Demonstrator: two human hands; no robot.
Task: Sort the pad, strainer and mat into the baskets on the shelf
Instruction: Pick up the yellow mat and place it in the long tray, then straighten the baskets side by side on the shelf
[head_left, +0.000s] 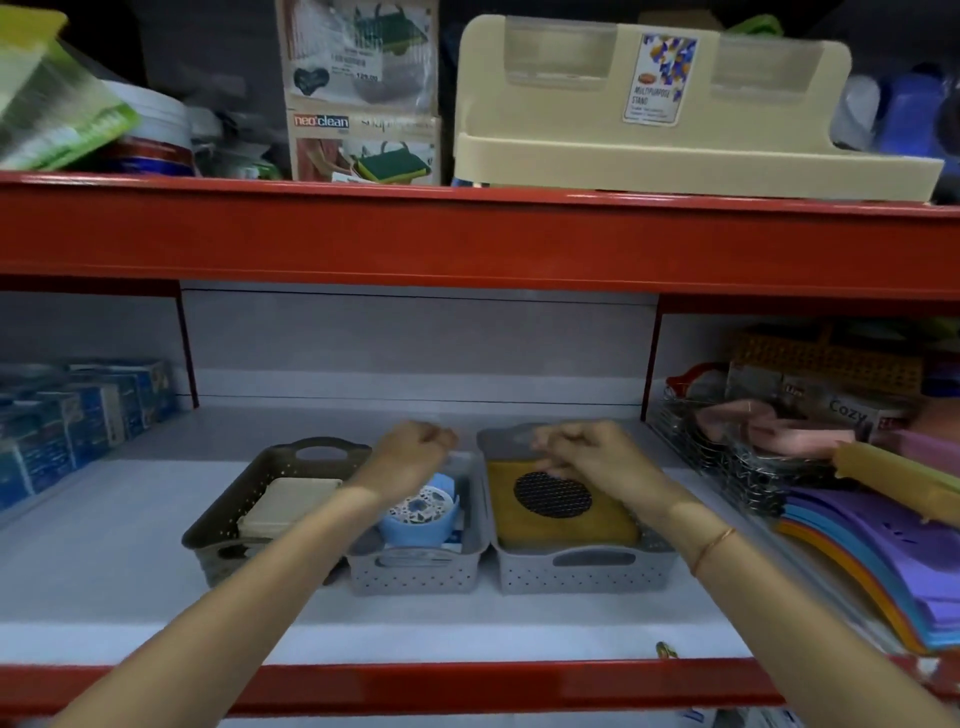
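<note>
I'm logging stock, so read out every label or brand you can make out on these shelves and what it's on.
"neo clean": scrubber pack, upper shelf.
"MULTIPURPOSE STAND": sticker on beige stand.
"Cozy": packet behind the wire basket.
Price tag on upper pack: blurred, perhaps "129.00".
Blue boxes: unreadable.

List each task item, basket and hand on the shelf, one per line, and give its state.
Pad: flat in left basket.
Strainer: tilted in middle basket.
Mat: flat in right basket.
Left hand: closed, empty, above middle basket.
Right hand: curled, empty, over mat.
</note>
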